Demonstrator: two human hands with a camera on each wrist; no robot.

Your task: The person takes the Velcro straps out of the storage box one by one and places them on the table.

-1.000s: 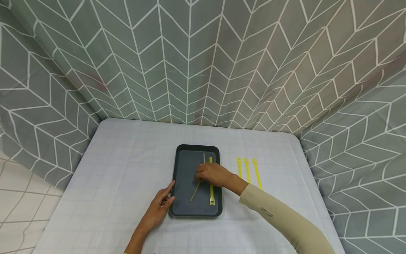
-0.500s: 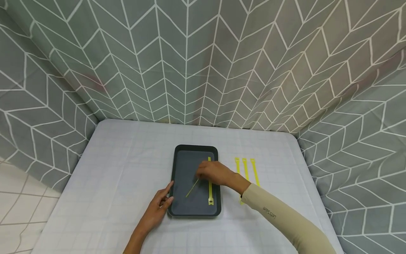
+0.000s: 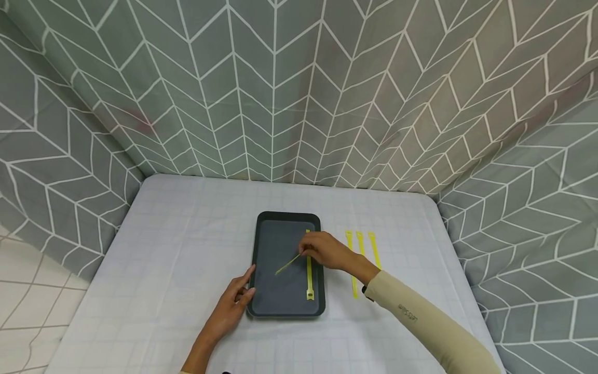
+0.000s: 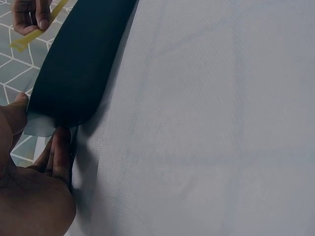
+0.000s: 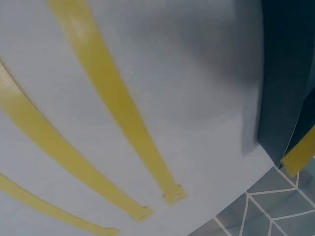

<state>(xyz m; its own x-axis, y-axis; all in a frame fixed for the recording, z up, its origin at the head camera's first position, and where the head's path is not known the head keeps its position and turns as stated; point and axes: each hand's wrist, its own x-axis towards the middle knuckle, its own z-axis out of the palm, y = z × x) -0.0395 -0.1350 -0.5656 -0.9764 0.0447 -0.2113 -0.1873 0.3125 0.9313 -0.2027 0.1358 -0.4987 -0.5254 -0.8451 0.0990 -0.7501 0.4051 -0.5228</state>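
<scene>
My right hand (image 3: 324, 250) is over the right half of a dark grey tray (image 3: 271, 306), pinching one end of a thin yellow cable strap (image 3: 286, 265). The strap's free end slants down to the left above the tray floor. A second yellow strap (image 3: 310, 283), with a slotted head, lies lengthwise along the tray's right side, partly covered by that hand. My left hand (image 3: 229, 306) holds the tray's left rim. In the left wrist view, the left hand (image 4: 37, 191) has digits on either side of the tray edge (image 4: 78, 73).
Several yellow straps lie side by side on the white-covered table (image 3: 196, 234) right of the tray; the nearest strap (image 5: 113, 93) shows its slotted head in the right wrist view. The right forearm partly covers them. A grey patterned curtain (image 3: 275, 104) encloses the table's back and sides.
My right hand has moved slightly right and up with the pinched strap, whose free end has swung to a flatter slant. The left hand stays on the tray rim.
</scene>
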